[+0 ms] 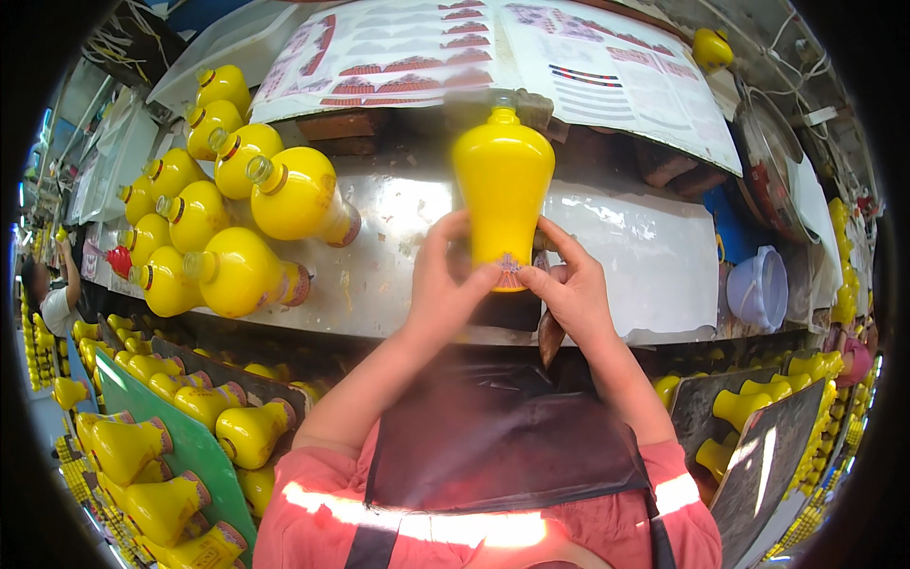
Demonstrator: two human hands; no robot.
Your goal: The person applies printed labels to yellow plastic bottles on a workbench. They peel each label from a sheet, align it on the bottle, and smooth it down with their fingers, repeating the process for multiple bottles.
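I have the left hand (444, 277) and right hand (578, 292) half-curled around the base of the yellow bottle (504, 185) over the bench (384, 280), thumbs at its patterned band (509, 262), probably to steady it. Other bottles (296, 194) crowd the bench's left, limiting room; printed sheets (398, 47) line its far side, a bucket (755, 292) its right.

A yellow vase-shaped bottle (503, 194) sits between a person's left hand (450, 273) and right hand (580, 287) over a long grey metal table (384, 213). Around the bottle, yellow round-shouldered bottles (294, 194) cluster on the table at 9 o'clock, rectangular white printed sheets (408, 47) lie at 12, a round pale-blue plastic bucket (756, 292) stands at 4, and a flat green panel (204, 450) at 8.
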